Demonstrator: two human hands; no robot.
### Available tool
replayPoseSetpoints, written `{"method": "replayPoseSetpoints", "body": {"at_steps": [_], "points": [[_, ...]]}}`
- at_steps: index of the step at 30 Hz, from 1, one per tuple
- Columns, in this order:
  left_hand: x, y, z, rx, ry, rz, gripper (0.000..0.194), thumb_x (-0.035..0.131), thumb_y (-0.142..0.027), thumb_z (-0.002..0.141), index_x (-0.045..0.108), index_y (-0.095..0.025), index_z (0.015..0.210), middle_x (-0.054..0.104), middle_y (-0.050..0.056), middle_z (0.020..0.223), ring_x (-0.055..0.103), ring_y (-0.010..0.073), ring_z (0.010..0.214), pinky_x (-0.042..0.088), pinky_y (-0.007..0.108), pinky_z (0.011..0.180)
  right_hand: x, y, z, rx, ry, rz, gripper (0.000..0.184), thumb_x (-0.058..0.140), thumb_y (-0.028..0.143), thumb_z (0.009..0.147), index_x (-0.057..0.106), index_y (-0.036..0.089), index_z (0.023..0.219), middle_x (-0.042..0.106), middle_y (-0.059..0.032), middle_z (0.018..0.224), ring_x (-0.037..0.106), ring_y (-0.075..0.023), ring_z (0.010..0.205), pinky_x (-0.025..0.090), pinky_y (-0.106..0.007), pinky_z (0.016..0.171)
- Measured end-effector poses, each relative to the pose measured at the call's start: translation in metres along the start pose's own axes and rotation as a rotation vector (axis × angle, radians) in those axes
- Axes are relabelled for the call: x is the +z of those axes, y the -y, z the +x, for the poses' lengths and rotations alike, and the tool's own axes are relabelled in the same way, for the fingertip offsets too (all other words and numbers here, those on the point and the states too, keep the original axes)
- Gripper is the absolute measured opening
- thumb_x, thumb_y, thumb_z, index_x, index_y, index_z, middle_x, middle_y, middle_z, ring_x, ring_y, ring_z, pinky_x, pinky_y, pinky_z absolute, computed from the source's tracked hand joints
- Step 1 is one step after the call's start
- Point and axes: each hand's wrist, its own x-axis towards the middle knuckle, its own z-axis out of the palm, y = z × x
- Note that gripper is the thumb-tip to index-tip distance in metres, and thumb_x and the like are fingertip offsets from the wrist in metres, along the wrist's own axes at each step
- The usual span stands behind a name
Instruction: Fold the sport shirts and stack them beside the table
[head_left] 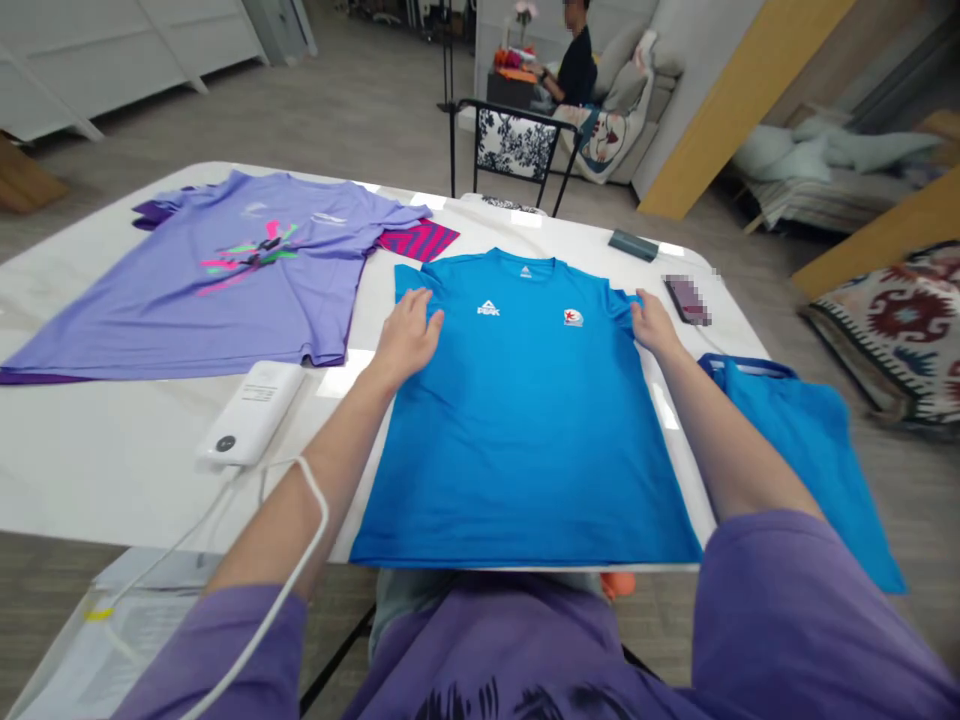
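A blue T-shirt lies spread face up in front of me, its collar pointing away and its hem along the near table edge. It has a white PEAK logo and a small round red-and-white badge on the chest. My left hand rests on the sleeve at the left, its thumb apart from the fingers. At the opposite side, my right hand has its fingers closed on the other sleeve's edge. Both sleeves are partly hidden by the hands.
Purple T-shirts lie stacked at the left on the white table. A white power bank with a cable sits near my left forearm. At the right are a phone, a dark case and another blue garment. A chair stands beyond.
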Motion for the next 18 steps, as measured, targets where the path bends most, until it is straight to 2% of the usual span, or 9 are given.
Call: {"method": "replayPoseSetpoints", "body": {"at_steps": [3,4,6,8,9,12,14,16,18], "points": [[0.021,0.022,0.085,-0.031,0.005,0.025,0.062,0.043,-0.041,0.125,0.045,0.003,0.17,0.042,0.028,0.183,0.033,0.0388,0.176,0.029,0.062,0.144,0.013,-0.011,0.025,0.014,0.025,-0.005,0.081,0.023,0.053,0.118,0.046,0.005,0.178,0.044,-0.0242,0.183,0.041,-0.0306,0.174,0.029,-0.05,0.147],[0.028,0.028,0.103,-0.041,0.011,0.032,0.063,0.043,-0.041,0.126,0.044,0.006,0.169,0.043,0.03,0.182,0.034,0.0391,0.175,0.031,0.065,0.142,0.018,-0.014,0.028,0.017,0.06,-0.015,0.079,0.022,0.054,0.118,0.046,0.009,0.18,0.042,-0.0212,0.185,0.039,-0.0294,0.175,0.028,-0.052,0.147],[0.039,0.041,0.124,-0.075,0.027,0.053,0.063,0.054,-0.044,0.123,0.049,0.0,0.168,0.047,0.027,0.18,0.042,0.0393,0.171,0.035,0.071,0.139,0.027,-0.021,0.03,0.057,0.136,-0.062,0.079,0.021,0.056,0.119,0.043,0.015,0.182,0.036,-0.0167,0.189,0.032,-0.029,0.179,0.022,-0.057,0.148],[0.046,0.053,0.132,-0.125,0.048,0.088,0.064,0.067,-0.05,0.116,0.056,-0.012,0.168,0.049,0.022,0.18,0.046,0.0396,0.169,0.034,0.074,0.139,0.032,-0.028,0.029,0.144,0.178,-0.14,0.084,0.02,0.062,0.119,0.037,0.015,0.186,0.028,-0.0159,0.192,0.024,-0.0305,0.181,0.014,-0.062,0.148],[0.048,0.057,0.134,-0.148,0.064,0.107,0.068,0.068,-0.054,0.115,0.056,-0.014,0.169,0.047,0.021,0.182,0.043,0.0408,0.171,0.03,0.075,0.141,0.034,-0.032,0.028,0.199,0.181,-0.175,0.088,0.02,0.066,0.118,0.032,0.013,0.187,0.024,-0.0163,0.193,0.021,-0.0314,0.182,0.01,-0.063,0.148],[0.048,0.063,0.137,-0.196,0.117,0.157,0.09,0.052,-0.066,0.12,0.038,0.004,0.175,0.03,0.031,0.188,0.02,0.0485,0.178,0.016,0.076,0.143,0.035,-0.038,0.026,0.364,0.177,-0.214,0.102,0.016,0.079,0.114,0.022,0.01,0.19,0.011,-0.0182,0.195,0.013,-0.035,0.183,0.005,-0.062,0.149],[0.044,0.059,0.137,-0.219,0.139,0.182,0.101,0.044,-0.071,0.121,0.029,0.014,0.174,0.022,0.037,0.188,0.014,0.0539,0.176,0.014,0.077,0.141,0.034,-0.037,0.026,0.44,0.197,-0.2,0.109,0.015,0.085,0.112,0.02,0.01,0.19,0.007,-0.02,0.195,0.01,-0.0384,0.183,0.006,-0.061,0.149],[0.038,0.049,0.133,-0.236,0.126,0.209,0.101,0.042,-0.07,0.122,0.025,0.016,0.174,0.016,0.039,0.188,0.009,0.055,0.176,0.013,0.078,0.14,0.032,-0.028,0.025,0.453,0.193,-0.202,0.112,0.017,0.088,0.11,0.02,0.009,0.19,0.006,-0.0226,0.195,0.009,-0.0411,0.183,0.005,-0.061,0.148],[0.03,0.034,0.121,-0.235,0.091,0.236,0.095,0.039,-0.067,0.123,0.023,0.009,0.178,0.011,0.034,0.192,0.005,0.0509,0.179,0.01,0.076,0.142,0.031,-0.009,0.022,0.392,0.131,-0.225,0.11,0.019,0.086,0.111,0.022,0.008,0.189,0.009,-0.0245,0.195,0.01,-0.042,0.183,0.005,-0.063,0.147]]}}
